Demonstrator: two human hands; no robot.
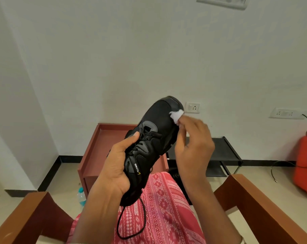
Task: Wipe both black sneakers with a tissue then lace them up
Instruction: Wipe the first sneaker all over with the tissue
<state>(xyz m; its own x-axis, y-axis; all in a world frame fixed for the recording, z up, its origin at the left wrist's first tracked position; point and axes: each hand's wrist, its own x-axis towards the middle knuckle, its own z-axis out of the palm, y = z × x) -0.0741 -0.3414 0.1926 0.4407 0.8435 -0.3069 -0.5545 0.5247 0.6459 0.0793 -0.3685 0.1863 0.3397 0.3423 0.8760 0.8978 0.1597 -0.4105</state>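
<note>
Head view. I read the black sneaker [154, 138] held up at frame centre, clear of the lap, toe toward 1 o'clock and heel toward 7 o'clock. The left hand [117, 166] grasps it at the collar, its fingers [131, 138] curled round with the thumb on the laced throat. The right hand [193, 138], at 3 o'clock of the sneaker, pinches a white tissue [176, 116] in its fingers [184, 120]; the tissue touches the toe's side. One lace [131, 224] hangs loose at 6 o'clock.

Step in hand, by my judgement: wiping the first sneaker, toe region.

Next move calls for: sweeping the tissue along the side toward the heel while the left hand turns the sneaker. I cannot place the second sneaker with certainty.
</note>
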